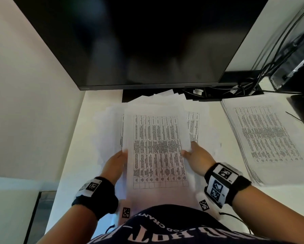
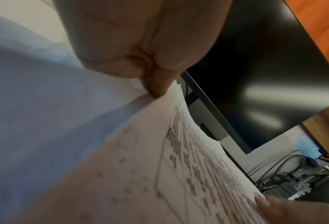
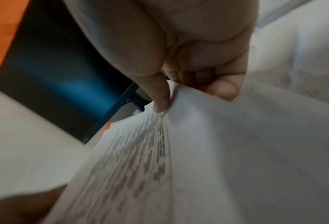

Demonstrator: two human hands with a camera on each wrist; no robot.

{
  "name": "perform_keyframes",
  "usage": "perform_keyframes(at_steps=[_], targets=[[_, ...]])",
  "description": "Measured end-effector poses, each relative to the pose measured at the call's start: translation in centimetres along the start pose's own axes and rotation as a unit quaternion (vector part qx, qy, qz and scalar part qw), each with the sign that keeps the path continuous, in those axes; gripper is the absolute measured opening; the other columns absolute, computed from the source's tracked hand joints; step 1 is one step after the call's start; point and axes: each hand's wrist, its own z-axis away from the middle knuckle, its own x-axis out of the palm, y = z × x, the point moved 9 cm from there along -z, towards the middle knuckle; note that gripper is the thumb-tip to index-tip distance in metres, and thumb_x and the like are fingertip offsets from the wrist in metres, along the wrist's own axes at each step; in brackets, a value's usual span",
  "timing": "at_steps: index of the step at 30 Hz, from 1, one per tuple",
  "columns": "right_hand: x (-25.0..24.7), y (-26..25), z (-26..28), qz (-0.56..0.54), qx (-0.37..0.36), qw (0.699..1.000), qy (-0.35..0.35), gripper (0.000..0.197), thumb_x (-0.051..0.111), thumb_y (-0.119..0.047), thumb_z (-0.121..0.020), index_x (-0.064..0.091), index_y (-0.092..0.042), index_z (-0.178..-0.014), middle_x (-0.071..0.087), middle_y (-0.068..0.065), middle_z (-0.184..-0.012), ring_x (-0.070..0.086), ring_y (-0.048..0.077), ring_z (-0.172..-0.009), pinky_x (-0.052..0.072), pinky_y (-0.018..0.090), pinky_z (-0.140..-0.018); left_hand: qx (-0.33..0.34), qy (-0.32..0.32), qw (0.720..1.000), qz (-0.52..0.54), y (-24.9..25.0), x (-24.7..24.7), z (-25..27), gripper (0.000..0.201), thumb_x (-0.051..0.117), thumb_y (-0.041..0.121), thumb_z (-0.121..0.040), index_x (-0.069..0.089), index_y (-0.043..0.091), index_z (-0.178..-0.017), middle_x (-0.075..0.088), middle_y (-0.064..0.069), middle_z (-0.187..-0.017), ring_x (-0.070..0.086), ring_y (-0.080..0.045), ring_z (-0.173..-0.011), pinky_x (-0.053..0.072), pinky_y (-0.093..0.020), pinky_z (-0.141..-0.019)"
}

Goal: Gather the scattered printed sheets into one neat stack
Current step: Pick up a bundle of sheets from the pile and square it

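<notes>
white sheets (image 1: 156, 150) are printed with black gridded tables, a black monitor (image 1: 139, 41) is seen above a white desk (image 1: 77, 138), and black-and-white square markers are worn on black wristbands (image 1: 225, 184).

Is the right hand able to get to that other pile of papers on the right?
Probably yes: the pile lies uncovered beside the right hand, but that hand grips the held sheets now.

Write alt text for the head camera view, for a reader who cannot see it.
Two hands hold a printed sheet by its side edges, left hand and right hand, above loose sheets fanned out on a white desk. A separate stack of printed sheets lies to the right, and a dark monitor stands behind.
</notes>
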Motion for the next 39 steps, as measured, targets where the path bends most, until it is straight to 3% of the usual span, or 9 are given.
perform_keyframes(at_steps=[3,7,11,13,18,21,25,31,39], targets=[[2.7,-1.1,0.2,0.024,0.002,0.998,-0.061,0.055,0.032,-0.043,-0.100,0.028,-0.003,-0.138,0.055,0.003,-0.088,0.055,0.014,-0.073,0.039,0.023,-0.056,0.012,-0.040,0.999,-0.004,-0.1,0.5,0.6,0.072,0.048,0.067,-0.083,0.047,0.020,-0.138,0.050,0.006,-0.137,0.043,-0.017,-0.131,0.030,-0.039,-0.112],[1.4,-1.2,-0.5,-0.014,-0.001,1.000,-0.003,0.066,0.016,-0.054,-0.097,0.040,-0.006,-0.135,0.058,0.012,-0.123,0.054,0.028,-0.115,0.041,0.035,-0.094,0.063,-0.019,0.993,-0.094,0.3,0.1,1.1,0.030,0.065,0.032,-0.087,0.067,0.013,-0.110,0.071,0.000,-0.102,0.065,-0.018,-0.096,0.049,-0.036,-0.093],[-4.1,1.5,-2.0,-0.081,0.037,0.983,0.159,0.034,0.044,-0.034,-0.097,0.051,-0.010,-0.119,0.056,0.010,-0.118,0.056,0.025,-0.097,0.046,0.028,-0.076,0.092,-0.025,0.993,-0.073,0.4,-1.3,1.9,0.009,0.070,0.021,-0.083,0.072,0.019,-0.092,0.074,0.005,-0.089,0.068,-0.007,-0.086,0.051,-0.024,-0.076],[-5.9,3.3,-2.5,-0.071,0.076,0.970,0.218,0.044,0.062,-0.030,-0.087,0.048,-0.010,-0.124,0.053,0.016,-0.124,0.057,0.031,-0.105,0.049,0.035,-0.086,0.095,-0.056,0.992,-0.058,0.3,-1.5,2.5,0.015,0.075,0.013,-0.077,0.071,0.021,-0.090,0.075,0.005,-0.086,0.070,-0.004,-0.082,0.053,-0.024,-0.078],[-5.1,5.5,-4.5,-0.058,0.122,0.972,0.190,0.049,0.073,-0.030,-0.076,0.053,-0.013,-0.118,0.061,0.013,-0.119,0.060,0.031,-0.105,0.049,0.039,-0.091,0.104,-0.171,0.979,-0.034,-0.7,-0.8,3.3,0.040,0.089,0.026,-0.051,0.075,0.025,-0.088,0.075,-0.001,-0.094,0.070,-0.012,-0.089,0.055,-0.026,-0.081],[-5.2,5.5,-4.7,-0.048,0.116,0.972,0.198,0.030,0.071,-0.034,-0.078,0.059,-0.020,-0.100,0.066,0.006,-0.111,0.062,0.028,-0.100,0.048,0.039,-0.092,0.110,-0.187,0.974,-0.068,-0.4,-0.3,4.3,0.030,0.085,0.048,-0.051,0.071,0.027,-0.067,0.065,0.007,-0.072,0.060,-0.003,-0.065,0.047,-0.018,-0.064],[-5.7,5.2,-4.3,-0.074,0.102,0.971,0.205,0.013,0.067,-0.029,-0.082,0.064,-0.018,-0.087,0.068,0.003,-0.101,0.062,0.024,-0.091,0.048,0.030,-0.080,0.110,-0.225,0.968,-0.010,1.4,0.9,4.7,0.007,0.078,0.026,-0.051,0.073,0.022,-0.049,0.060,0.006,-0.054,0.054,-0.006,-0.055,0.043,-0.014,-0.056],[-7.4,3.4,-3.1,-0.150,-0.006,0.957,0.247,0.007,0.061,-0.017,-0.088,0.055,-0.017,-0.085,0.063,-0.004,-0.081,0.059,0.017,-0.079,0.044,0.028,-0.072,0.117,-0.069,0.991,0.007,-0.6,-2.5,2.1,0.063,0.088,0.020,-0.059,0.059,0.039,-0.112,0.069,0.009,-0.098,0.069,-0.008,-0.089,0.054,-0.015,-0.072],[-3.0,2.5,-5.2,-0.197,-0.004,0.976,0.096,0.015,0.065,-0.013,-0.087,0.062,-0.009,-0.101,0.068,0.004,-0.085,0.063,0.022,-0.082,0.051,0.031,-0.080,0.078,-0.020,0.997,-0.006,-1.8,-2.5,0.2,0.059,0.087,0.038,-0.054,0.066,0.023,-0.108,0.074,0.005,-0.097,0.069,-0.009,-0.090,0.053,-0.022,-0.072]])
